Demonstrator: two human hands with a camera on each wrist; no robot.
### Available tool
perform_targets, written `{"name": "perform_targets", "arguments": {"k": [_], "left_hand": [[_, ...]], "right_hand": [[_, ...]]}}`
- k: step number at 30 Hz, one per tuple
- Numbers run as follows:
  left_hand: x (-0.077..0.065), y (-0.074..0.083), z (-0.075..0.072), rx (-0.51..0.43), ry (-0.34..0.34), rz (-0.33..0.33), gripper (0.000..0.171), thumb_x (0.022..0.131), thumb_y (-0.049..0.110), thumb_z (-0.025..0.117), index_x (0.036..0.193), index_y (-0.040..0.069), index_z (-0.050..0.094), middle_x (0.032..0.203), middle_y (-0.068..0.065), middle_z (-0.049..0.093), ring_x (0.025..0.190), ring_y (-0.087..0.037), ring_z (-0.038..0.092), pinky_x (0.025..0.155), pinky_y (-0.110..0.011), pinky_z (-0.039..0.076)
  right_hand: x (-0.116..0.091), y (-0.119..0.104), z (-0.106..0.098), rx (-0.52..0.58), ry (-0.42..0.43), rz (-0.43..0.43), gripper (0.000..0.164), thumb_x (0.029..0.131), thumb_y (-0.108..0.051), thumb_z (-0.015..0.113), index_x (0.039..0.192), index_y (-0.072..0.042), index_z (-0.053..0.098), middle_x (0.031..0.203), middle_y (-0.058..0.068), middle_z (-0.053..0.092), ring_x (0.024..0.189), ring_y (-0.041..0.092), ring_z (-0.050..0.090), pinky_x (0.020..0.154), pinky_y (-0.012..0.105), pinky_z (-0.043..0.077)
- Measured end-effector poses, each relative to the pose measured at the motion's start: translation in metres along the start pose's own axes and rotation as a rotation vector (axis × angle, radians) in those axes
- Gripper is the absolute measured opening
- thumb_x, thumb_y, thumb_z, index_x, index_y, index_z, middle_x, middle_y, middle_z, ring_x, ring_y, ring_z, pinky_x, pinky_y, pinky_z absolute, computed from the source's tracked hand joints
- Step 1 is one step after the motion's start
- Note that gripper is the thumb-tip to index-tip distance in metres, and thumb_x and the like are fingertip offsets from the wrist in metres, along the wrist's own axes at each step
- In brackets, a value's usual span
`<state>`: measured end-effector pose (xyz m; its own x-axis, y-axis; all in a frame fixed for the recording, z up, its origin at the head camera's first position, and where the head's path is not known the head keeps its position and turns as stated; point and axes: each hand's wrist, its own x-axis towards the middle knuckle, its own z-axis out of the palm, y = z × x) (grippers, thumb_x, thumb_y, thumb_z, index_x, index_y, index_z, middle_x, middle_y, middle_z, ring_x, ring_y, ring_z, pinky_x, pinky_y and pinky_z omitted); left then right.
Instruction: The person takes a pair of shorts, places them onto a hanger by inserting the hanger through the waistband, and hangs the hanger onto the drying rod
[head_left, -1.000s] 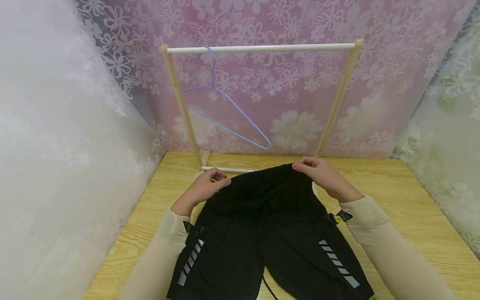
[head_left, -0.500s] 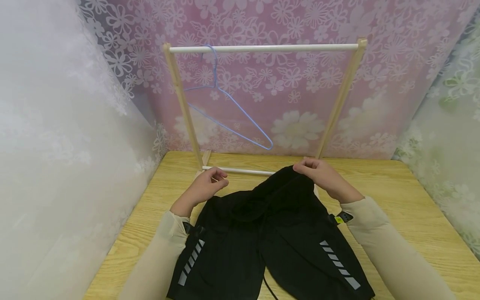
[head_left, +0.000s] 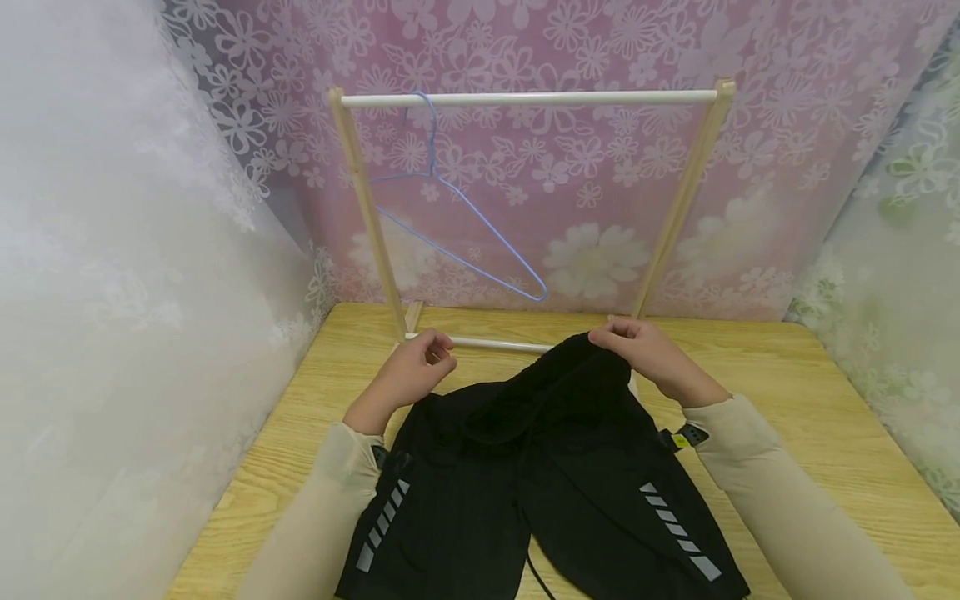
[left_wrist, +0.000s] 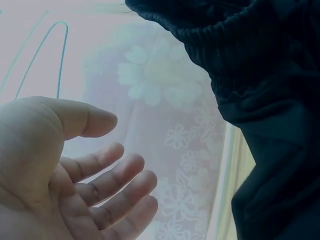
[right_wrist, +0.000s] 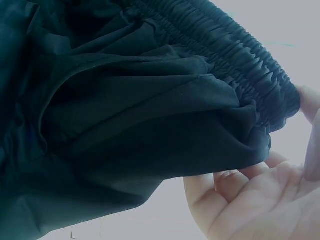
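Black shorts [head_left: 465, 492] with an elastic waistband [right_wrist: 240, 60] and grey slanted stripes on both legs lie toward me. My right hand [head_left: 637, 346] pinches the waistband at its right end and holds it up off the table. My left hand [head_left: 412, 371] hovers beside the left end of the waistband, apart from it. In the left wrist view its fingers [left_wrist: 125, 182] are loosely bent with nothing between them. The left side of the waistband sags low. A dark drawstring [head_left: 536, 571] shows between the legs.
A small rack with a white top rod [head_left: 570, 98] and wooden posts [head_left: 686, 196] stands at the back of the wooden table [head_left: 787, 400]. A blue wire hanger [head_left: 491, 229] hangs near its left end. A flowered cloth [head_left: 600, 33] covers the wall behind.
My left hand has let go of the waistband, and that side has dropped. The right hand keeps its pinch in nearly the same place.
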<state>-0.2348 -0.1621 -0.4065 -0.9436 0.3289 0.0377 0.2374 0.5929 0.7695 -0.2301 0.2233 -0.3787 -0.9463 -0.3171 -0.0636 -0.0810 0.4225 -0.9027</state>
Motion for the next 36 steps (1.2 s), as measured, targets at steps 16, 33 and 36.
{"name": "perform_targets", "arguments": {"k": [16,33,36], "left_hand": [[-0.006,0.051,0.002,0.065,0.187,0.171,0.029,0.104,0.032,0.062,0.127,0.014,0.063,0.125,-0.002,0.065,0.119,-0.022,0.059,0.103,-0.045,0.049],[-0.009,0.106,0.010,0.268,0.464,0.633,0.018,0.100,0.020,0.066,0.114,0.008,0.066,0.112,-0.006,0.065,0.108,-0.026,0.059,0.095,-0.043,0.048],[-0.006,0.115,0.011,0.352,0.477,0.711,0.022,0.099,0.018,0.067,0.119,0.009,0.065,0.116,-0.006,0.064,0.109,-0.027,0.059,0.096,-0.043,0.047]], "right_hand": [[-0.003,0.006,-0.005,-0.010,0.002,0.035,0.045,0.105,-0.045,0.060,0.107,-0.001,0.061,0.126,0.017,0.051,0.104,0.031,0.051,0.075,0.040,0.045],[-0.009,0.014,-0.009,-0.052,0.013,0.067,0.044,0.104,-0.048,0.060,0.112,-0.005,0.065,0.112,0.009,0.054,0.096,0.026,0.047,0.077,0.040,0.040],[-0.007,0.013,-0.011,-0.057,0.013,0.063,0.046,0.104,-0.048,0.059,0.115,-0.004,0.065,0.120,0.012,0.055,0.103,0.028,0.048,0.082,0.041,0.041]]}}
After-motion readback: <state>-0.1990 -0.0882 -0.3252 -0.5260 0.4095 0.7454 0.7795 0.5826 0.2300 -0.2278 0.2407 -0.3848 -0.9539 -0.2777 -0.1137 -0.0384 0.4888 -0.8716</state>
